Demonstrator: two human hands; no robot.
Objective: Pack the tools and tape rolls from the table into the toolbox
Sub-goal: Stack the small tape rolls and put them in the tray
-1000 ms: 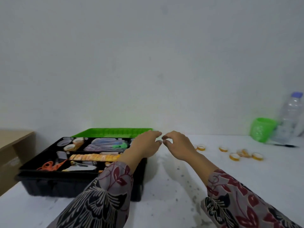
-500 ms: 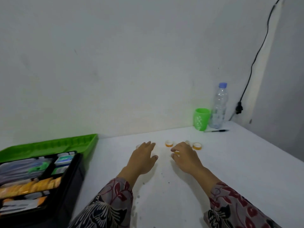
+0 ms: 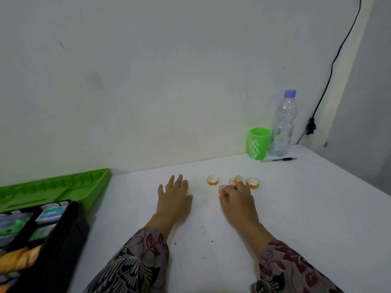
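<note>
Several small orange-rimmed tape rolls lie on the white table (image 3: 306,208): one tape roll (image 3: 212,179) alone, another tape roll (image 3: 253,182) further right, and an upright roll (image 3: 238,178) between them. My right hand (image 3: 238,200) reaches over this group, and its curled fingers pinch a tape roll (image 3: 222,190) at its left side. To the left, my left hand (image 3: 175,196) lies flat on the table with straight fingers and holds nothing that I can see. The black toolbox (image 3: 63,240), its green lid (image 3: 53,187) open, stands at the far left with packed items inside.
A green cup (image 3: 259,142), a clear plastic bottle (image 3: 283,123) and a pen (image 3: 279,159) stand at the back right by the wall. A black cable (image 3: 330,70) runs down the wall to a plug (image 3: 311,126). The table's right edge slants forward.
The view has swung right, away from the toolbox. Both hands have moved from beside the toolbox to the tape rolls, and my right hand has closed on one.
</note>
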